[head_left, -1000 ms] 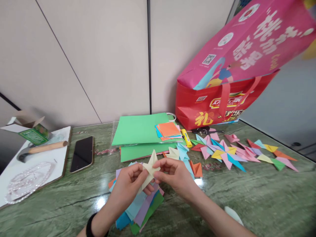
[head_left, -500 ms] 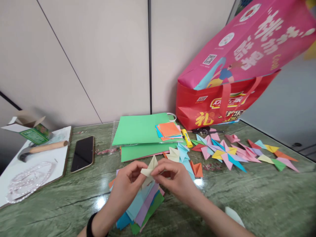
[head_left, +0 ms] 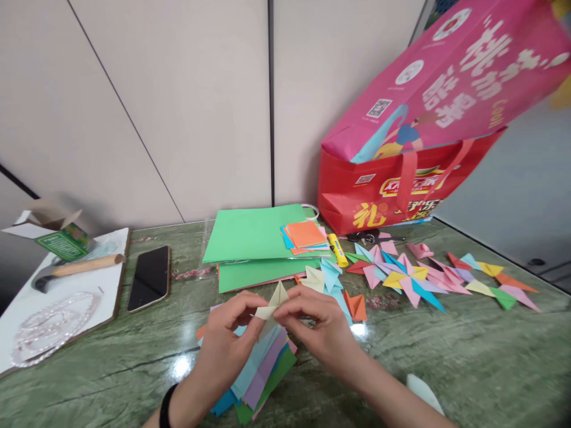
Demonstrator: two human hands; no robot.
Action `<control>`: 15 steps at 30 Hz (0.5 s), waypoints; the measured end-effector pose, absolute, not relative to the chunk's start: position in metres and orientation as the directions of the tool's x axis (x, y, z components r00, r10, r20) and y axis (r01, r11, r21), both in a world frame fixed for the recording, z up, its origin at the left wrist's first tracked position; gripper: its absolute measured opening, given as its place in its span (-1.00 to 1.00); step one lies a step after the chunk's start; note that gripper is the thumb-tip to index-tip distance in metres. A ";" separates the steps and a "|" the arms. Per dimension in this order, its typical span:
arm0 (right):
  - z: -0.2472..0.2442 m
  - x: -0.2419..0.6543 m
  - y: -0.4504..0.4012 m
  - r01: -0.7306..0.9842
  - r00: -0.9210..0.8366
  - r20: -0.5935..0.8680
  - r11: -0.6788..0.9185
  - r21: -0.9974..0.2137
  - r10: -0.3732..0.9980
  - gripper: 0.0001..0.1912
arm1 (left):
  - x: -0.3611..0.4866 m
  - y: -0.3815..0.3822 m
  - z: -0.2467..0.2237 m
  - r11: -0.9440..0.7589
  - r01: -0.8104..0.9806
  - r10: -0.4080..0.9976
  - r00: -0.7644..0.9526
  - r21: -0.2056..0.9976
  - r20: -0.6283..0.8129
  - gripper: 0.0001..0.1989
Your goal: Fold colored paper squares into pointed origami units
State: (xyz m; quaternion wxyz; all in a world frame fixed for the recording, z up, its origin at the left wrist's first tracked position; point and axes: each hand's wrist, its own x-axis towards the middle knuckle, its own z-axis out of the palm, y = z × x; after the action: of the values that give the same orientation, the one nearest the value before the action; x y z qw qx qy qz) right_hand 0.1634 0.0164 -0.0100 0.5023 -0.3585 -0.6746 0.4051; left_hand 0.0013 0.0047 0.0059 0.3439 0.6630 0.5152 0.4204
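A small folded piece of cream paper (head_left: 277, 297) is pinched between both hands, its pointed tip facing up. My left hand (head_left: 227, 339) grips its left corner with thumb and fingers. On the other side my right hand (head_left: 316, 318) is closed on its right edge, covering part of the folds. Below them lies a fanned stack of coloured paper sheets (head_left: 263, 368) in blue, purple and green. Just beyond my right hand are folded pieces in cream (head_left: 314, 278), light blue (head_left: 331, 274) and orange (head_left: 355, 305).
Green sheets (head_left: 254, 232) lie at the back under small orange squares (head_left: 306, 234), beside a yellow glue stick (head_left: 338, 249). Folded paper stars (head_left: 408, 273) spread rightward below a red bag (head_left: 348, 196). Leftward are a phone (head_left: 150, 278), a wooden-handled tool (head_left: 87, 266) and an open box (head_left: 66, 238).
Both hands keep their pinch on the cream paper. They have shifted very slightly, the left one a little to the right; everything else on the table stays put.
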 end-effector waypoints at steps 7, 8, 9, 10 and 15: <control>-0.009 0.162 0.019 -0.030 -0.235 0.233 0.233 -0.972 0.944 -0.91 | 0.002 0.008 0.011 -0.101 0.270 0.988 0.142 0.957 0.064 -0.75; -0.009 0.162 0.019 -0.038 -0.234 0.224 0.221 -0.974 0.946 -0.91 | 0.002 0.009 0.011 -0.084 0.249 0.988 0.147 0.965 0.048 -0.74; -0.009 0.162 0.019 -0.040 -0.239 0.218 0.215 -0.976 0.946 -0.91 | 0.002 0.009 0.011 -0.072 0.238 0.988 0.147 0.969 0.037 -0.75; -0.009 0.161 0.019 -0.036 -0.249 0.214 0.212 -0.977 0.945 -0.91 | 0.003 0.009 0.011 -0.065 0.239 0.989 0.142 0.969 0.031 -0.77; -0.010 0.159 0.016 -0.009 -0.270 0.156 0.160 -0.987 0.950 -0.96 | 0.003 0.007 0.009 -0.028 0.278 0.993 0.114 0.960 -0.004 -0.82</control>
State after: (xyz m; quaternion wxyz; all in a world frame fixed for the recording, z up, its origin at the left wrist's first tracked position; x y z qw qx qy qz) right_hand 0.1593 0.0161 -0.0098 0.4622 -0.3888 -0.6051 0.5186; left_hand 0.0030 0.0072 0.0092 0.4489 0.5963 0.5331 0.3983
